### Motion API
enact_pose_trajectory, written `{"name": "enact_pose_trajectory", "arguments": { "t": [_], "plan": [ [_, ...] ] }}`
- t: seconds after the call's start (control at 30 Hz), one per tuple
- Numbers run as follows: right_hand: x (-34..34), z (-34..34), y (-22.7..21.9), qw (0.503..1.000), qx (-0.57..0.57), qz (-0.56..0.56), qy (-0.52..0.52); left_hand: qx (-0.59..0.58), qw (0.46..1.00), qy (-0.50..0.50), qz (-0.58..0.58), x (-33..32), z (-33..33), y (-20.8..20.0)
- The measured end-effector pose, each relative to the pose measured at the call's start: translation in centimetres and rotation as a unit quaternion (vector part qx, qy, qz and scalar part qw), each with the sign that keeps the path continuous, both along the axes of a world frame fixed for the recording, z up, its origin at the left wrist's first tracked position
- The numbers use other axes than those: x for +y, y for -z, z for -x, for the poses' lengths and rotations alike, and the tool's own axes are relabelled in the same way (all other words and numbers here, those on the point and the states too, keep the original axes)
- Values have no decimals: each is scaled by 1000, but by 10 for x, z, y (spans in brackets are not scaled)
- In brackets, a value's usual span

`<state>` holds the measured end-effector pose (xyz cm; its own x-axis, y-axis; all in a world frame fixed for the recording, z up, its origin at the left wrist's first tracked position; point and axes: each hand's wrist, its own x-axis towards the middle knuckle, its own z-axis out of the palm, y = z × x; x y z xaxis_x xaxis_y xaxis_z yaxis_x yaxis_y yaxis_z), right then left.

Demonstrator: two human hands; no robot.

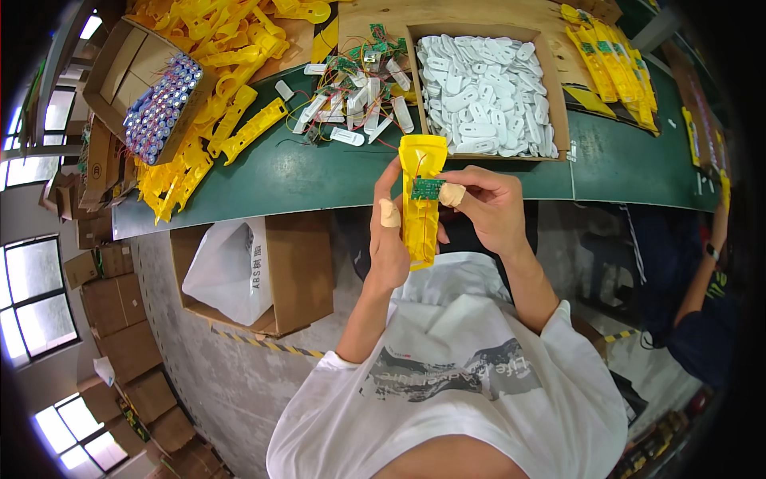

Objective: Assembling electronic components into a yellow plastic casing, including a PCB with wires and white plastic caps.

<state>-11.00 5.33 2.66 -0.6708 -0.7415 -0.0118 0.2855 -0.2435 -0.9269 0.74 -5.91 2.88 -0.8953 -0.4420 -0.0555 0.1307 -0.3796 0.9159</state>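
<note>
My left hand (388, 239) is closed around a long yellow plastic housing (420, 227), held upright in front of my chest with its wide end away from me. Between the thumb and fingers of my right hand (491, 203) is a small green circuit board (427, 189), lying over the middle of the housing. Whether the board is seated or only resting there, I cannot tell. Thin wires run near the housing's wide end. Beige finger covers wrap both thumbs.
On the green table (311, 180) lie white plastic parts with wired boards (363, 92). A carton of white covers (487, 96) stands behind my right hand. At left are yellow housings (239, 64) and a box of blue cells (163, 108). Another person's arm (702, 275) shows at right.
</note>
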Motion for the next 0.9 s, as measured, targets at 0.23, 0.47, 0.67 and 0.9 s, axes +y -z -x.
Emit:
{"name": "enact_pose_trajectory", "arguments": {
  "t": [0.23,0.47,0.67,0.9],
  "plan": [
    [3,-6,-3,998,32,-15,59,-10,1000,-4,-6,5,3,2],
    [3,-9,9,994,18,-23,108,-43,998,-19,47,17,7,-1],
    [9,-8,9,998,-41,19,45,-35,998,-37,26,23,13,-5],
    [10,-15,13,992,-117,33,27,-32,999,-28,-27,22,12,-9]
  ]
}}
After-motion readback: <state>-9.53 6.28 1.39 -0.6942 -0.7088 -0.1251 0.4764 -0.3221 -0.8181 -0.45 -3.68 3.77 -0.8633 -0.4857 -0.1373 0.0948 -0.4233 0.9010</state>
